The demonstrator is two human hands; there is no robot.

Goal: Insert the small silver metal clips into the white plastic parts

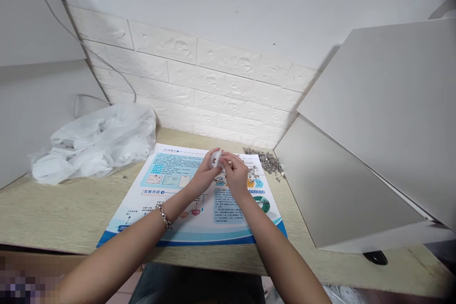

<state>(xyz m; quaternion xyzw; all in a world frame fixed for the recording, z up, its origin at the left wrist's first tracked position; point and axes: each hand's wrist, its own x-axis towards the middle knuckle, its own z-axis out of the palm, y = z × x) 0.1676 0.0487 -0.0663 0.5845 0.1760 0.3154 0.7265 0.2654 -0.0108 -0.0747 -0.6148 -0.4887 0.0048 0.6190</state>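
A small round white plastic part [215, 158] is held up over the printed sheet [228, 236]. My left hand [204, 175] is closed around it, thumb at the near side and fingers behind. My right hand [235, 175] meets it from the right, with thumb and fingers pinched at the part's edge. Whatever sits between those right fingertips is too small to make out. Beside and behind my right hand lie many small shiny metal pieces [270, 163], some on the sheet and some on the table. A few more metal pieces show below my hands.
On the left of the wooden table [64, 213] lies a translucent plastic bag [107, 135] with white parts inside. Large white panels [342, 190] lean at the right, and a white brick-patterned wall [213, 80] closes the back. A dark object [375, 257] sits under the right panel's edge.
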